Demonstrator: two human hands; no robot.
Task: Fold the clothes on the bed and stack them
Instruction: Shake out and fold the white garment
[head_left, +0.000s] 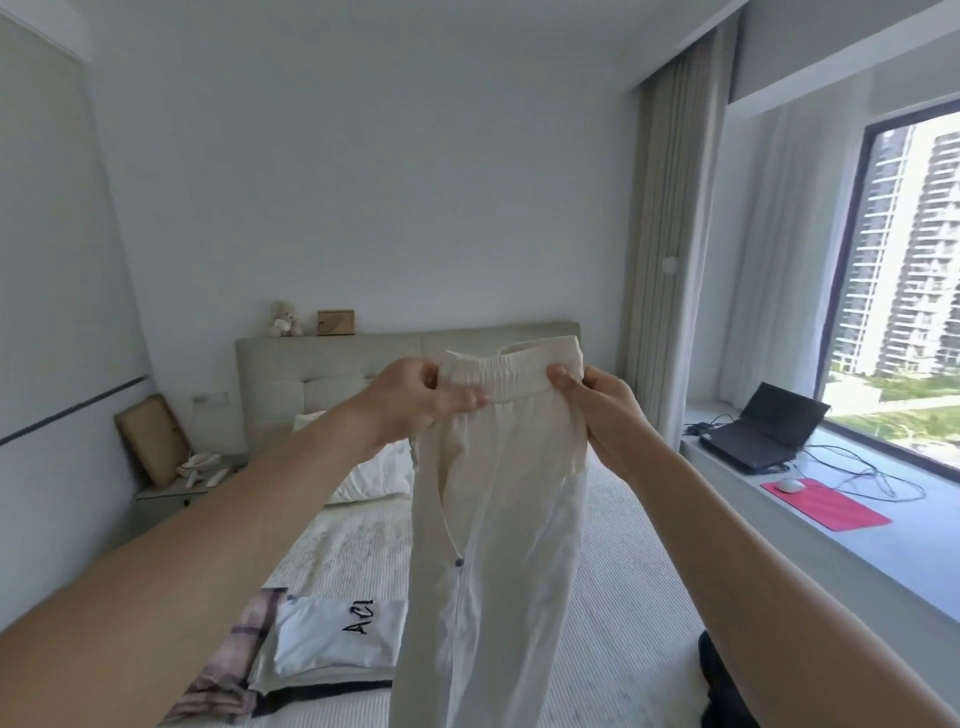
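A pair of cream trousers (498, 519) with an elastic waistband hangs in the air above the bed (623, 545). My left hand (415, 400) pinches the waistband at its left end, and my right hand (602, 410) pinches it at the right end. The legs drop straight down past the bottom of the view. On the bed at lower left lies a stack of folded clothes: a white top with black letters (337, 639) over a plaid garment (228, 670). A dark garment (722, 686) lies at the lower right edge of the bed.
White pillows (374, 478) lie at the padded headboard (311, 379). A nightstand (192, 483) with clutter and a cardboard box stands at the left. The window ledge on the right holds a laptop (763, 431), cables, a red mouse pad (826, 509) and a mouse.
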